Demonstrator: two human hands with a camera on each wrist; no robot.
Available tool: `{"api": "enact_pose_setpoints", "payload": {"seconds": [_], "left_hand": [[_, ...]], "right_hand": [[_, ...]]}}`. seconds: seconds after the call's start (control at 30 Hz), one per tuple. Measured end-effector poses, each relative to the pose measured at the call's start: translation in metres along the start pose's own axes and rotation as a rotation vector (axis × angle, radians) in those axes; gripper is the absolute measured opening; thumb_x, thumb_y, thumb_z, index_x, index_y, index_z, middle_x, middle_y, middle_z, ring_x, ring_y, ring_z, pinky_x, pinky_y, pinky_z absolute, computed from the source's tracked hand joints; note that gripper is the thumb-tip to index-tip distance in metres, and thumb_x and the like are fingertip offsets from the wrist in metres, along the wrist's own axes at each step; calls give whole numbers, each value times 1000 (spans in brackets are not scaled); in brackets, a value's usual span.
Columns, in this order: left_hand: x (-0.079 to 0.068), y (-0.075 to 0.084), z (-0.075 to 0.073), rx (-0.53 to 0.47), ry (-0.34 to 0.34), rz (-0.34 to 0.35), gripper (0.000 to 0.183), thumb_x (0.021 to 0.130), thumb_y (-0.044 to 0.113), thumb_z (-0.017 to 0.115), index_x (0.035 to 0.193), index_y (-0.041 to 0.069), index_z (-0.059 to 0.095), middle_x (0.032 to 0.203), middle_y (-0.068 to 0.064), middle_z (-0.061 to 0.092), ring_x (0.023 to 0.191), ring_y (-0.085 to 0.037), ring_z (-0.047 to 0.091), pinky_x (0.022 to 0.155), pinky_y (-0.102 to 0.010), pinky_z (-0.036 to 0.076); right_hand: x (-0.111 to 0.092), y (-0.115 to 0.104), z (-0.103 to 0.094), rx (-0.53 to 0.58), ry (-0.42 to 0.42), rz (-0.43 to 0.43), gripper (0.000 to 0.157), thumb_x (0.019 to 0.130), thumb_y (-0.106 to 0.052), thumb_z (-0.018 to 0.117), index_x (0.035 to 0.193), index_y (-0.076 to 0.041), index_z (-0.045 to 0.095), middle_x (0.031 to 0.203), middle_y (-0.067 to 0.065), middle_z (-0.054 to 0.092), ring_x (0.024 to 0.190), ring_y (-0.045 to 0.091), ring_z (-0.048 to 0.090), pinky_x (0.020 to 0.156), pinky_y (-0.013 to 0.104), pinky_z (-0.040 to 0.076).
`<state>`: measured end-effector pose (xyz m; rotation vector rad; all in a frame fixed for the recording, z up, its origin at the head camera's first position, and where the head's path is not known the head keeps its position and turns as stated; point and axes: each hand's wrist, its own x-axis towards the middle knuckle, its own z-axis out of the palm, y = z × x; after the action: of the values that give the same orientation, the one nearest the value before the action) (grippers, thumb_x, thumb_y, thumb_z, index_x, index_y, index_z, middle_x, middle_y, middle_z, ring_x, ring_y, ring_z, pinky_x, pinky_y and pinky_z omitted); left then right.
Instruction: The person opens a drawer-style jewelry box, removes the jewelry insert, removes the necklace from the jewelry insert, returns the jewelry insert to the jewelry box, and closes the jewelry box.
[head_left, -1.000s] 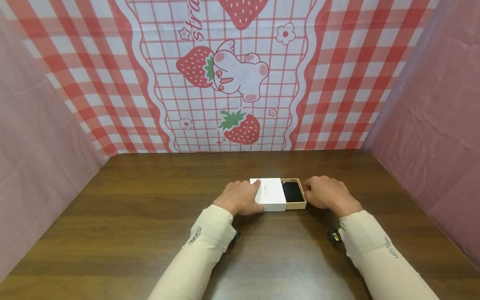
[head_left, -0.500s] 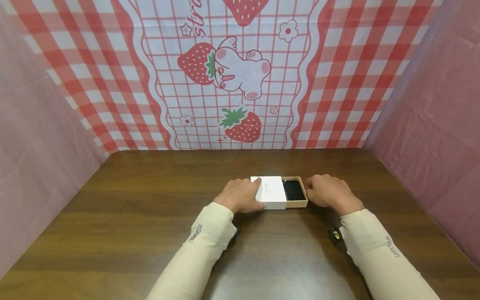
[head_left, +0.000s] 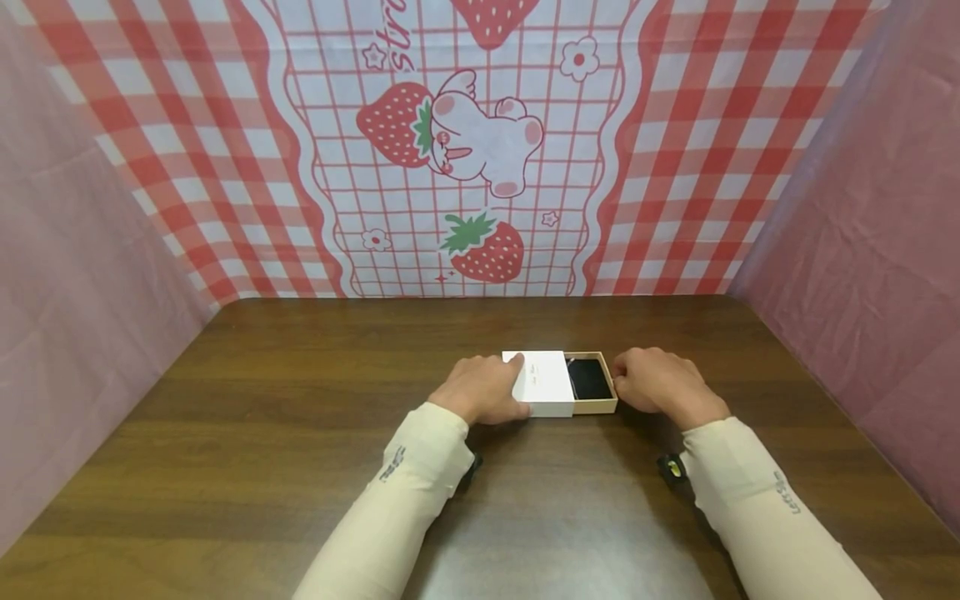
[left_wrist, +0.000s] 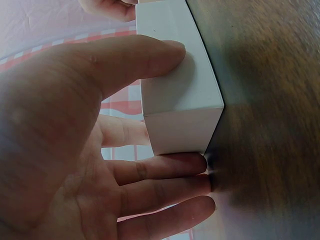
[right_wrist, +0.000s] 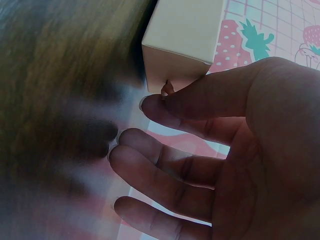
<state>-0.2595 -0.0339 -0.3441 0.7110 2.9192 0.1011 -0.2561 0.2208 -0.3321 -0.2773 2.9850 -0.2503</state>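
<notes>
A white box sleeve point(head_left: 549, 382) with small print on top lies on the table. From its right end sticks out a light tan drawer point(head_left: 595, 407), with a flat black item point(head_left: 590, 379) inside; the sleeve hides the rest. My left hand point(head_left: 480, 390) grips the sleeve's left end. In the left wrist view, its thumb presses the near side and its other fingers lie at the end and far side. Beside the drawer's right end, my right hand point(head_left: 660, 387) pinches a small pull tab point(right_wrist: 167, 89) between thumb and index finger.
The brown wooden table point(head_left: 225, 433) reaches back to a red-and-white checked cloth point(head_left: 690, 167) with strawberry prints. Pink cloths point(head_left: 862, 250) hang along both sides. Small dark devices point(head_left: 672, 469) are strapped at the wrists.
The drawer has come slightly further out of the sleeve to the right, with the right hand moving along. A little more of its inside shows. The left hand keeps its hold.
</notes>
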Motion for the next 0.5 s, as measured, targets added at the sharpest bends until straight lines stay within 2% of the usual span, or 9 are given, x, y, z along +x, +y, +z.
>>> {"api": "enact_pose_setpoints", "payload": {"seconds": [0.33, 0.5], "left_hand": [[0, 0, 0, 0, -6, -1, 82, 89, 54, 67, 155, 14, 39, 138, -11, 60, 104, -23, 62, 89, -41, 51], [0, 0, 0, 4, -1, 0, 82, 89, 55, 67, 155, 14, 39, 137, -11, 60, 103, -23, 62, 87, -40, 51]], "right_hand": [[0, 1, 0, 1, -5, -1, 17, 88, -16, 53, 88, -16, 70, 75, 3, 57, 72, 24, 53, 61, 44, 39], [0, 1, 0, 2, -3, -3, 18, 88, -17, 54, 92, -15, 72, 78, 3, 59, 74, 24, 53, 62, 45, 40]]}}
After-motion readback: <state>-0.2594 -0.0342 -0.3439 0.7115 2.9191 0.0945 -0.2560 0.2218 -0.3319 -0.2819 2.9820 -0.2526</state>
